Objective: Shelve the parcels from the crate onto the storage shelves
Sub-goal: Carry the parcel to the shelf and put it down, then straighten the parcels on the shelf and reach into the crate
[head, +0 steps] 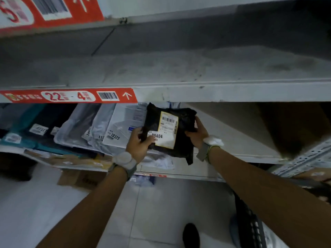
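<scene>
Parcels point(114, 126) on shelf point(241, 140); crate point(250, 228) seemingly below

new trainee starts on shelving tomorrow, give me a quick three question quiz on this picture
1. True or false: the left hand and the right hand both hold the black parcel.
2. Pick one: the number on the white sticker on that parcel is A) 10325, B) 09404, C) 22400.
3. Fill the gap: the red shelf label on the shelf edge above the parcel reads 22 - __.

Key
1. True: each hand grips one side of it.
2. B.
3. 4.
</scene>
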Motion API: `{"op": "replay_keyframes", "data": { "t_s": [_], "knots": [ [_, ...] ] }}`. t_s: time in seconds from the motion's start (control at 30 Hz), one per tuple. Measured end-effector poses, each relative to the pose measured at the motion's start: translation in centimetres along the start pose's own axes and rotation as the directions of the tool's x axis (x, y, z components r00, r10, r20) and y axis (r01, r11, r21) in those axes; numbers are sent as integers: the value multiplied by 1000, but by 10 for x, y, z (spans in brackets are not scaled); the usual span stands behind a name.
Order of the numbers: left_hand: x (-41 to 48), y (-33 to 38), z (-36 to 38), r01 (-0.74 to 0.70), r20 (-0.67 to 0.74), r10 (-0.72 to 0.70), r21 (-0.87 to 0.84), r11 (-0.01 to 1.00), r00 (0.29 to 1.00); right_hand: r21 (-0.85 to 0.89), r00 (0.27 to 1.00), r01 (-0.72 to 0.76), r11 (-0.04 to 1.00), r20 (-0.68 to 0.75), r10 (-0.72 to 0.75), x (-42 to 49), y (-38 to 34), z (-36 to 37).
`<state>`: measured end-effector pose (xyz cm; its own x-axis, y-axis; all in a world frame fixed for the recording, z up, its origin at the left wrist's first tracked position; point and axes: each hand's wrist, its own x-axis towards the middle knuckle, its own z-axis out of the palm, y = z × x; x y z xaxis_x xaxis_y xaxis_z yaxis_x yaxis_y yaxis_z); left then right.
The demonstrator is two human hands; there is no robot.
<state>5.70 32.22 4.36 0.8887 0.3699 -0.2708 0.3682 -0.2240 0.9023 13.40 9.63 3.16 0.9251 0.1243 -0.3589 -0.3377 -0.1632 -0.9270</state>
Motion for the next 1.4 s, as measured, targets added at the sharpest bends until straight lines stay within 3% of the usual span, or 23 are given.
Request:
{"op": "replay_keyframes", "data": {
  "t_s": [0.07,0.17,0.3,0.53,0.8,0.93,1.0,1.07,1.17,1.27,1.4],
  "knots": [
    [18,-2,-3,7,-97,-2,54,999,995,-56,999,7,998,42,-5,14,1,5],
    [24,2,-5,40,-197,2,209,977,980,-301,975,36,953,221,33,25,23,17],
    [33,-8,-3,46,-173,17,354,934,985,-656,975,143,741,220,7,34,49,30],
    [23,-17,-4,48,-186,25,382,923,982,-762,971,197,617,241,-12,47,60,40],
    [-29,-28,-25,-2,52,-27,496,869,998,-796,985,149,587,171,-18,23,57,36],
    [-62,-36,-39,-153,153,82,544,825,985,-812,994,79,579,111,19,-20,63,25],
    [-81,-39,-43,-208,209,103,581,787,972,-882,991,113,457,133,11,-54,68,14],
    [-103,-45,-45,-272,275,119,629,728,954,-948,985,171,267,163,-50,-89,72,4],
    [-140,-60,-35,-431,384,224,625,651,896,-981,977,188,50,182,-108,-134,80,-11],
    [-169,-78,-21,-555,462,311,650,519,831,-984,969,167,-62,176,-173,-175,93,-21],
    [-205,-96,-1,-622,543,303,681,387,783,-986,977,105,-133,127,-170,-226,118,-44]
  ]
}}
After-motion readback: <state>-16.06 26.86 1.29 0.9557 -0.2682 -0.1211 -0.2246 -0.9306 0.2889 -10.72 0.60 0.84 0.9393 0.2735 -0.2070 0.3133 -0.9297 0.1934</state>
